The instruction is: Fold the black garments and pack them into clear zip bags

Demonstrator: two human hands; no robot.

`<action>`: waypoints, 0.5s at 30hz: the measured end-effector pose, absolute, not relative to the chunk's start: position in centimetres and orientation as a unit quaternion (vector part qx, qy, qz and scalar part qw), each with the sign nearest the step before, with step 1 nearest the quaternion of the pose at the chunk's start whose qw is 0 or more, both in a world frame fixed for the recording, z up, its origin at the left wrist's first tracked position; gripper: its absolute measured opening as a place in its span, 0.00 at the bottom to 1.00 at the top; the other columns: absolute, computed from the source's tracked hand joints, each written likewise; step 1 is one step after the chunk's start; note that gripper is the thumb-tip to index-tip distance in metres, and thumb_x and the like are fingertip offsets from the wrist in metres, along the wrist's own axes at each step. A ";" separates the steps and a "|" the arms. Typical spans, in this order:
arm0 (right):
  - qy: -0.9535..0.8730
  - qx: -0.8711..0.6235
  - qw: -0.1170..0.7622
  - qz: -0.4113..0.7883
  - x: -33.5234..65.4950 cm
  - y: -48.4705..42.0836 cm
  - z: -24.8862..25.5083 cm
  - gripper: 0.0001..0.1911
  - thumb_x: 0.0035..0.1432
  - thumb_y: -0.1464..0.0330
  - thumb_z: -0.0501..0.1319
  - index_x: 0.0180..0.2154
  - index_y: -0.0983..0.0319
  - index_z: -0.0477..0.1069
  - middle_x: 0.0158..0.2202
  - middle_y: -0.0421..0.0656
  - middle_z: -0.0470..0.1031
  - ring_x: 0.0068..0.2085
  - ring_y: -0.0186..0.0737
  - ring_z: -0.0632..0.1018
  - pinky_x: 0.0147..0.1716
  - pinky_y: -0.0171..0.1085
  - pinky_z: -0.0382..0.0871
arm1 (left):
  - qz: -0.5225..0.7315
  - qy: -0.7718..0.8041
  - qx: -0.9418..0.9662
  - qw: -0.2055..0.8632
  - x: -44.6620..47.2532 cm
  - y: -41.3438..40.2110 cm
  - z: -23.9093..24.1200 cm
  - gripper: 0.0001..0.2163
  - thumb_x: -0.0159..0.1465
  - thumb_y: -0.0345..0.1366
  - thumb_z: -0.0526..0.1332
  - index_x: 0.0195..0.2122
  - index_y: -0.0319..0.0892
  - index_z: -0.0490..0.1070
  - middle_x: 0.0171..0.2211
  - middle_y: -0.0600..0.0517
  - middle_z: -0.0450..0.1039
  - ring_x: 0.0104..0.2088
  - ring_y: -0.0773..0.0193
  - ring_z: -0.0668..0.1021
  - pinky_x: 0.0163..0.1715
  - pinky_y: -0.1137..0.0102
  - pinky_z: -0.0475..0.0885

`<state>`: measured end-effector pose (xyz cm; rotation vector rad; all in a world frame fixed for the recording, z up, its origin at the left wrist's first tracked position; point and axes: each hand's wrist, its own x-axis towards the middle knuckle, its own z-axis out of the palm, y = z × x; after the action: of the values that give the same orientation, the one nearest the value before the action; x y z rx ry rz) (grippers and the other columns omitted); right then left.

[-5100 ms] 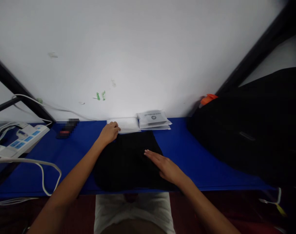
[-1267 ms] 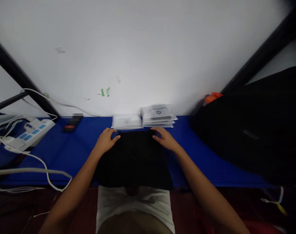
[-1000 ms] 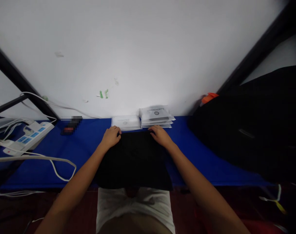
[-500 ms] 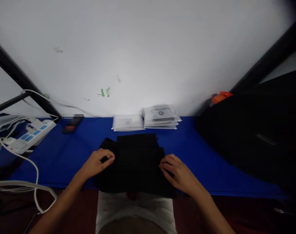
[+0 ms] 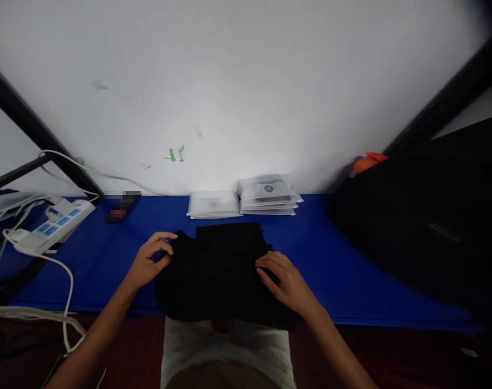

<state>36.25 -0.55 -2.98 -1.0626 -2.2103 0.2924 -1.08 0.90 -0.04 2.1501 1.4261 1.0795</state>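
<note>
A folded black cloth garment (image 5: 225, 275) lies on the blue table surface in front of me and hangs a little past its near edge. Its exact kind is hard to make out in the dark fabric. At its upper left corner, my left hand (image 5: 150, 262) is open, with the fingers apart and the fingertips at the edge of the cloth. My right hand (image 5: 284, 278) rests on the right side of the cloth, fingers stretched out and thumb apart, gripping nothing.
Behind the cloth, flat white plastic pouches (image 5: 268, 194) are stacked near the wall, beside another white pouch (image 5: 213, 204). A power strip (image 5: 59, 224) with white cables stands at the left. A large black item (image 5: 411, 227) fills the right, with something orange (image 5: 369, 161) behind it.
My left hand has moved left and slightly up, its fingers spreading. My right hand has shifted a little left, further onto the cloth. The garment lies almost unchanged.
</note>
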 end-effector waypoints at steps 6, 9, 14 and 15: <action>-0.843 -0.409 0.321 0.139 35.8 -0.5 -3.6 0.07 0.66 0.68 0.55 0.40 0.59 0.71 0.39 0.46 0.77 0.41 0.45 0.76 0.43 0.47 0.71 | 0.269 0.455 0.822 0.211 -2.4 -1.4 -0.9 0.08 0.63 0.35 0.55 0.28 0.46 0.70 0.41 0.48 0.78 0.49 0.56 0.75 0.50 0.60 0.70; -0.841 -0.414 0.319 0.137 35.7 -0.5 -3.6 0.08 0.66 0.68 0.54 0.40 0.59 0.71 0.39 0.47 0.77 0.41 0.45 0.76 0.42 0.47 0.71 | 0.251 0.509 0.803 0.180 -2.7 -1.3 -2.0 0.05 0.63 0.39 0.59 0.36 0.46 0.72 0.38 0.49 0.77 0.45 0.56 0.77 0.47 0.61 0.73; -0.840 -0.413 0.323 0.136 35.6 -0.7 -3.7 0.08 0.66 0.68 0.54 0.40 0.58 0.71 0.39 0.47 0.77 0.41 0.45 0.76 0.42 0.47 0.71 | 0.202 0.542 0.809 0.100 -3.4 -0.6 -2.3 0.19 0.57 0.47 0.66 0.48 0.47 0.72 0.47 0.46 0.72 0.49 0.50 0.73 0.50 0.54 0.71; -0.838 -0.414 0.328 0.136 35.6 -0.8 -3.7 0.08 0.66 0.68 0.53 0.40 0.58 0.71 0.38 0.47 0.77 0.41 0.45 0.76 0.42 0.47 0.71 | 0.195 0.538 0.814 0.101 -3.5 -0.5 -2.2 0.17 0.57 0.47 0.66 0.46 0.47 0.73 0.48 0.46 0.71 0.50 0.49 0.72 0.51 0.54 0.71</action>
<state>35.61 -0.75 -3.71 -1.0831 -2.1955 0.3572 -3.53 -0.54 -2.16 2.4050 1.5880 0.5763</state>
